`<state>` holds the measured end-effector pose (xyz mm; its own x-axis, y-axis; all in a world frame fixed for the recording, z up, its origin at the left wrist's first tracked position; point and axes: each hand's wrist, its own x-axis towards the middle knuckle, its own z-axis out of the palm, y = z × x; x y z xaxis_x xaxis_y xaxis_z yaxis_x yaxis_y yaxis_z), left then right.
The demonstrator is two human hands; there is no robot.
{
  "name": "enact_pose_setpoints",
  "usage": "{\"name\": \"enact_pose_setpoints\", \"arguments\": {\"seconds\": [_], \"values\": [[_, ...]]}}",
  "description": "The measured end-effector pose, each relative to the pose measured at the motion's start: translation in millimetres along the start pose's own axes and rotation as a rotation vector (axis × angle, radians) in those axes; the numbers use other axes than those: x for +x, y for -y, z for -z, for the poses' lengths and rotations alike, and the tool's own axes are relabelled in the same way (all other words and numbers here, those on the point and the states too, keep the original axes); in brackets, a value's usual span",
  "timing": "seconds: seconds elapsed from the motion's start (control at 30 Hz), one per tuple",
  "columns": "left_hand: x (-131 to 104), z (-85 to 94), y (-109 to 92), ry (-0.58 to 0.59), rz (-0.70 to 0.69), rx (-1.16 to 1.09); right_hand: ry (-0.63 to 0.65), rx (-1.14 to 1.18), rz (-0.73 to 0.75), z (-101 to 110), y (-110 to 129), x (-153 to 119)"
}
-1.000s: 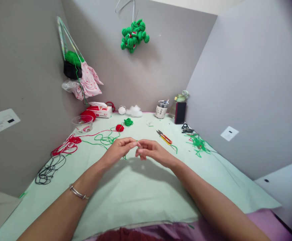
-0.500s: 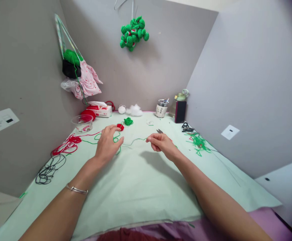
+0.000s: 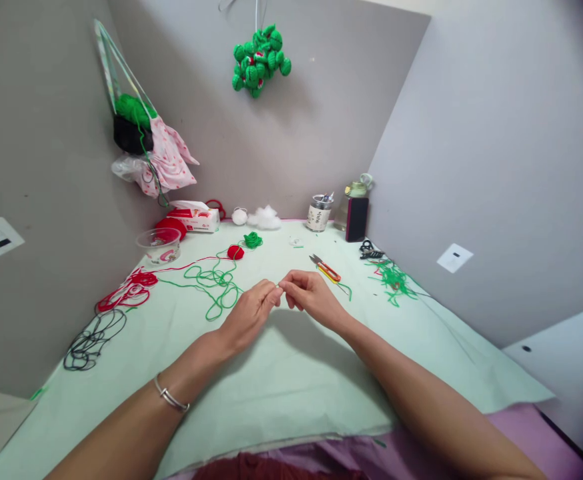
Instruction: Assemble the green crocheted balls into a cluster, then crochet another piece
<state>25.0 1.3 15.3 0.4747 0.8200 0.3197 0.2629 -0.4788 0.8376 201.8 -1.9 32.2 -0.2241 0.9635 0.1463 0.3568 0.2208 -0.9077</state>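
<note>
My left hand (image 3: 254,310) and my right hand (image 3: 310,297) meet above the middle of the pale green cloth, fingertips nearly touching. Both are closed in a pinch on the green yarn (image 3: 216,283), whose loose loops spread over the cloth to the left and run up to my left hand. The bit of yarn between the fingertips is tiny and mostly hidden. Just beyond my right hand lie orange-handled thread snips (image 3: 327,270), blades pointing away to the left. A small red ball (image 3: 235,252) and a green yarn bundle (image 3: 253,240) sit beyond the loops.
Red yarn (image 3: 134,290), dark cord (image 3: 94,340) and a clear plastic tub (image 3: 159,247) line the left side. A tissue box (image 3: 194,219), white stuffing (image 3: 265,218), a pen jar (image 3: 320,213) and a phone (image 3: 357,219) stand at the back. Green scraps (image 3: 394,280) lie right.
My left hand has moved right and closed from an open, spread pose, coming up to my right hand. My right hand keeps its pinch. The snips show more fully now.
</note>
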Motion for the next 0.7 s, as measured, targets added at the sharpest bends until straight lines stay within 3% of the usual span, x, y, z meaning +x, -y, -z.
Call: {"name": "enact_pose_setpoints", "arguments": {"seconds": [0.1,0.2,0.3,0.37,0.43,0.57,0.7], "values": [[2,-0.9,3,-0.099,0.014,-0.062,0.004,-0.058,0.045,-5,1,-3],[5,-2.5,4,-0.174,0.132,-0.318,0.059,-0.143,0.141,-11,0,-7],[8,-1.2,5,-0.258,0.237,-0.613,0.085,-0.381,0.191,-7,-3,-5],[9,2.3,6,-0.306,0.265,-0.755,0.051,-0.675,0.139,6,-9,1],[9,6.8,6,-0.324,0.281,-0.828,-0.007,-1.007,-0.028,24,-17,8],[6,12.3,9,-0.297,0.31,-0.851,-0.066,-1.158,-0.22,60,-40,19],[3,10.8,8,-0.269,0.319,-0.827,-0.072,-1.226,-0.321,76,-55,21]]}}
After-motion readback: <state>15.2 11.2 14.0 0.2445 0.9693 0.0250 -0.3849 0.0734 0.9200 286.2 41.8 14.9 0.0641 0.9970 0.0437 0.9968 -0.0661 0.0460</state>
